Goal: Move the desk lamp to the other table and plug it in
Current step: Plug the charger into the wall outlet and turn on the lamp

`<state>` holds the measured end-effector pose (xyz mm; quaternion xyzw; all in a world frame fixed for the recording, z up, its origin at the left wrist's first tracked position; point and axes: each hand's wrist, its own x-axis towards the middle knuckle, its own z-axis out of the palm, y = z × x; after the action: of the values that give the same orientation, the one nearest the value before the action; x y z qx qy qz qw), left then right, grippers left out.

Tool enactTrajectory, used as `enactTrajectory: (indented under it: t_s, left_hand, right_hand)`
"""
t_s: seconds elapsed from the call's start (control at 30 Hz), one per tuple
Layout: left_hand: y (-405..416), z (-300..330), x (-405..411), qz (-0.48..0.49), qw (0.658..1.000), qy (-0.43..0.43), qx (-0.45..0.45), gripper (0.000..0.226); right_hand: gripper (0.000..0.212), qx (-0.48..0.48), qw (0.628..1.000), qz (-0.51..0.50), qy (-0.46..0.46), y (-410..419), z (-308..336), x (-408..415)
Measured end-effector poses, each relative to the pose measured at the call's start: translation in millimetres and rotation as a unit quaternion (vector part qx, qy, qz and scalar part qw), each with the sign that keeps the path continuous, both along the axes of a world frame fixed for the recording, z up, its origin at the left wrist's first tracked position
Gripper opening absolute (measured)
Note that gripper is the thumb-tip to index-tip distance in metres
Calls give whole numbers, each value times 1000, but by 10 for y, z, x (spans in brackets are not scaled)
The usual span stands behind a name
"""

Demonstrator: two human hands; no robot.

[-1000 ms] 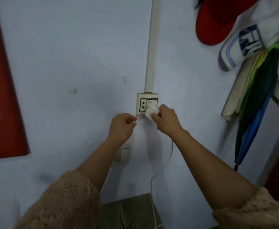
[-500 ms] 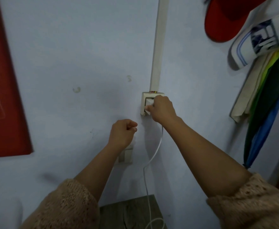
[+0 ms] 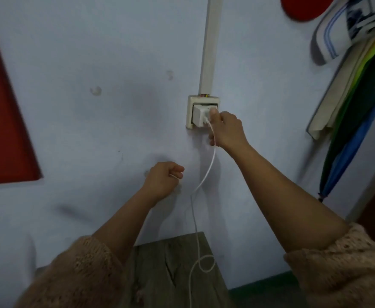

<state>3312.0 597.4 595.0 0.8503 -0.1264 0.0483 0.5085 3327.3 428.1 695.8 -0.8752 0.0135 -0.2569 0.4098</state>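
Right hand (image 3: 226, 130) pinches the white plug (image 3: 201, 117) to seat it squarely in the wall socket (image 3: 189, 112); left hand (image 3: 163, 182), below it, grips the cord (image 3: 208, 167), giving slack.

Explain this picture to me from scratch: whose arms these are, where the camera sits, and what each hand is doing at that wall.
There is no machine here. A person wears a wide-angle camera on the head, so you look forward and down along their own two arms.

The right hand is at the wall socket, its thumb on a white plug adapter that sits in the socket. A thin white cable hangs from the adapter down onto a grey wooden table, where it forms a small loop.

The left hand is curled lower on the wall, with a thin white strand at its fingers.

A folded umbrella hangs on the right, a red panel on the left.
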Motion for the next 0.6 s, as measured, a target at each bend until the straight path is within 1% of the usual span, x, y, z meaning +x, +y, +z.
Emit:
enactTrajectory:
  t_s: [0.03,0.1,0.13,0.17,0.23,0.3,0.33,0.4,0.47,0.53,0.6]
  left_hand:
    - [5,-45,-32,-27,999,22,4,38]
    - [-18,-188,-121,-89,994,63,29,42]
    - [-37,-259,-155,-117,989,74,51,43]
    - [-59,-329,-185,-142,984,84,72,44]
    - [-114,-492,-234,-173,975,99,100,37]
    - [-166,-672,-261,-185,972,89,112,22]
    - [-186,-761,-268,-186,973,78,115,19]
    - [-214,-921,-287,-180,975,61,116,14]
    - [-213,-1032,-322,-166,979,47,111,14]
    - [-203,-1084,-364,-137,985,42,98,15]
    - [-188,-1135,-396,-104,991,30,84,26]
  right_hand:
    - [54,12,1000,-12,-12,-69,-138,-42]
    - [38,13,1000,-17,16,-219,-566,-140]
    - [28,12,998,-11,56,-280,-809,-202]
    - [21,8,994,-2,108,-324,-1054,-278]
    - [26,-21,976,25,213,-373,-1557,-459]
    - [27,-61,945,57,315,-373,-2043,-678]
    - [27,-63,928,71,360,-361,-2249,-786]
    - [32,11,902,100,419,-346,-2543,-962]
    - [34,98,891,122,426,-328,-2694,-1081]
    - [28,134,892,139,409,-317,-2740,-1147]
    - [23,158,892,154,396,-291,-2756,-1203]
